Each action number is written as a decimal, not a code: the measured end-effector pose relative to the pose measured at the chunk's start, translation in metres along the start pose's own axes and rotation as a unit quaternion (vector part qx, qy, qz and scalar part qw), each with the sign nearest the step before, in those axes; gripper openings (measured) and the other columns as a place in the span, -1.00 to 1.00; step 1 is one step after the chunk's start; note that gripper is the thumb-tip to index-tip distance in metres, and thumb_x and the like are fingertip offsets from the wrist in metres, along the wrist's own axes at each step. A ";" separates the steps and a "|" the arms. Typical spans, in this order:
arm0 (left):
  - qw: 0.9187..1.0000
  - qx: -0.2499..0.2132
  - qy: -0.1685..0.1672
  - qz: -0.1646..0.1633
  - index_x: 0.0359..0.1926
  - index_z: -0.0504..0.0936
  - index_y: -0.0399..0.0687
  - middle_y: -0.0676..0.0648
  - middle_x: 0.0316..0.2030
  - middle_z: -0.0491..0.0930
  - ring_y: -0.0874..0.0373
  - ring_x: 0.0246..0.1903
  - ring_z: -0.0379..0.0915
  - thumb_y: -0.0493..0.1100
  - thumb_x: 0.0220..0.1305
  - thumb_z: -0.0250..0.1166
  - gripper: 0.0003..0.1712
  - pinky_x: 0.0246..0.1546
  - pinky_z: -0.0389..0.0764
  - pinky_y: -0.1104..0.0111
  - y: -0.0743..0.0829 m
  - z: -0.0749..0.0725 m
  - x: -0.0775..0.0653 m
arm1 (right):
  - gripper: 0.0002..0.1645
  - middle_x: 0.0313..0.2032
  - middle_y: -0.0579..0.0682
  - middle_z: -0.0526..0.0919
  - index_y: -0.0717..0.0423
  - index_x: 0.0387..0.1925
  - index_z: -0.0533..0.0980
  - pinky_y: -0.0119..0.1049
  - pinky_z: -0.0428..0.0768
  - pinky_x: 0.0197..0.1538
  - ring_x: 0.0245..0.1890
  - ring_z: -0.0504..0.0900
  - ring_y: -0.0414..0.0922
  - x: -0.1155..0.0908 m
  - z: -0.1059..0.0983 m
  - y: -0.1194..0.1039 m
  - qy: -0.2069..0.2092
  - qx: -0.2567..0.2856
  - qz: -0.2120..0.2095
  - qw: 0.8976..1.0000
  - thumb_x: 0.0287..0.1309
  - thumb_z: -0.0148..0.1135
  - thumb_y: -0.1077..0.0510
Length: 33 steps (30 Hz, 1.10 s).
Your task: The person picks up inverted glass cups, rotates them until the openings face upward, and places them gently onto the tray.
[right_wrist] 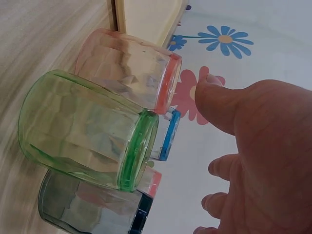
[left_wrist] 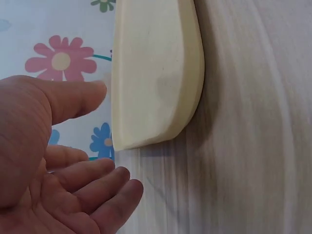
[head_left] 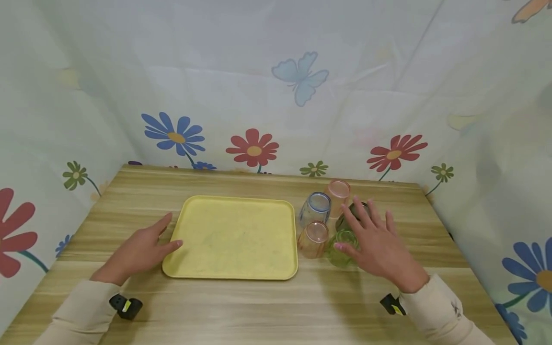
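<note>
My left hand [head_left: 144, 249] hovers by the left edge of a yellow rectangular tray [head_left: 233, 239], thumb and fingers spread and nothing in them. In the left wrist view a gap shows between the fingers and the tray's corner. My right hand [head_left: 379, 244] is spread over a group of upside-down glasses. Nearest to it are a green glass [right_wrist: 87, 129] and a dark grey glass [right_wrist: 83, 200], both partly covered by the hand in the head view. Beside them stand an orange glass [head_left: 314, 239], a blue glass [head_left: 316, 209] and a pink glass [head_left: 338, 194].
The wooden table [head_left: 224, 311] backs onto a white curtain [head_left: 224, 81] printed with flowers and a butterfly, which also hangs at both sides. The glasses stand close together, right of the tray. A black wrist device [head_left: 126, 306] sits at the left cuff.
</note>
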<state>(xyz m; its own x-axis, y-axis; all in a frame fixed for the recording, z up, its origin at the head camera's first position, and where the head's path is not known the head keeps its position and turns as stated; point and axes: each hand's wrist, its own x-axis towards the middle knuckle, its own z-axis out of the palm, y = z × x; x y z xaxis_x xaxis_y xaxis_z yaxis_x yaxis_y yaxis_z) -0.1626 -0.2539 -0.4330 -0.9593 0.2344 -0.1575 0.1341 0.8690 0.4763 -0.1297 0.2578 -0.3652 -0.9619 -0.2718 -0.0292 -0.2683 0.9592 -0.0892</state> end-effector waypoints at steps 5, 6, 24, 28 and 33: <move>1.000 -0.016 0.011 -0.009 0.54 0.12 -0.53 -0.60 0.35 0.36 -0.53 0.33 0.37 0.09 0.49 0.26 -0.05 0.21 0.53 -0.32 0.001 0.004 0.002 | 0.08 0.68 0.20 -0.12 -0.09 0.69 -0.04 0.60 -0.11 0.50 0.66 -0.15 0.36 -0.002 0.002 0.000 0.003 -0.004 -0.006 1.000 0.38 0.22 -0.32; 1.000 -0.017 0.015 -0.011 0.53 0.15 -0.53 -0.60 0.35 0.37 -0.53 0.33 0.37 0.07 0.49 0.27 -0.07 0.20 0.53 -0.32 0.001 0.005 0.003 | 0.07 0.68 0.20 -0.12 -0.09 0.69 -0.03 0.60 -0.11 0.50 0.66 -0.14 0.36 -0.002 0.002 0.001 0.003 -0.004 -0.007 1.000 0.39 0.22 -0.31; 0.997 -0.032 0.068 -0.009 0.31 0.49 -0.52 -0.51 0.17 0.60 -0.42 0.14 0.60 -0.14 0.39 0.35 -0.37 0.08 0.65 -0.22 0.002 0.007 0.004 | -0.02 0.69 0.14 -0.11 -0.06 0.67 0.04 0.55 -0.09 0.54 0.66 -0.07 0.32 -0.006 0.018 -0.003 -0.002 -0.011 -0.020 1.000 0.42 0.26 -0.18; 0.997 -0.057 0.057 -0.014 0.30 0.49 -0.53 -0.49 0.14 0.63 -0.36 0.08 0.66 -0.17 0.37 0.36 -0.38 0.02 0.71 -0.12 -0.001 0.006 0.006 | -0.05 0.69 0.14 -0.08 -0.02 0.65 0.09 0.54 -0.05 0.53 0.65 -0.04 0.31 -0.007 0.021 -0.003 -0.003 -0.007 -0.026 1.000 0.42 0.26 -0.15; 0.995 -0.080 0.025 -0.044 0.26 0.52 -0.55 -0.45 0.06 0.67 -0.27 0.02 0.67 -0.19 0.38 0.33 -0.42 -0.07 0.74 0.02 -0.002 0.000 0.013 | -0.07 0.68 0.15 -0.06 0.03 0.64 0.13 0.51 -0.02 0.54 0.66 -0.03 0.30 -0.006 0.024 -0.003 -0.006 -0.005 -0.031 0.999 0.41 0.28 -0.12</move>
<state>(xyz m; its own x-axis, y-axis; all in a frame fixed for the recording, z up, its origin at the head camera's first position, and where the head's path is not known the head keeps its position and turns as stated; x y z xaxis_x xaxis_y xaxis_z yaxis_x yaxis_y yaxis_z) -0.1757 -0.2522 -0.4363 -0.9772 0.1347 -0.1643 0.0106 0.8034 0.5953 -0.1217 0.2548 -0.3884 -0.9428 -0.3314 -0.0368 -0.3277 0.9413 -0.0812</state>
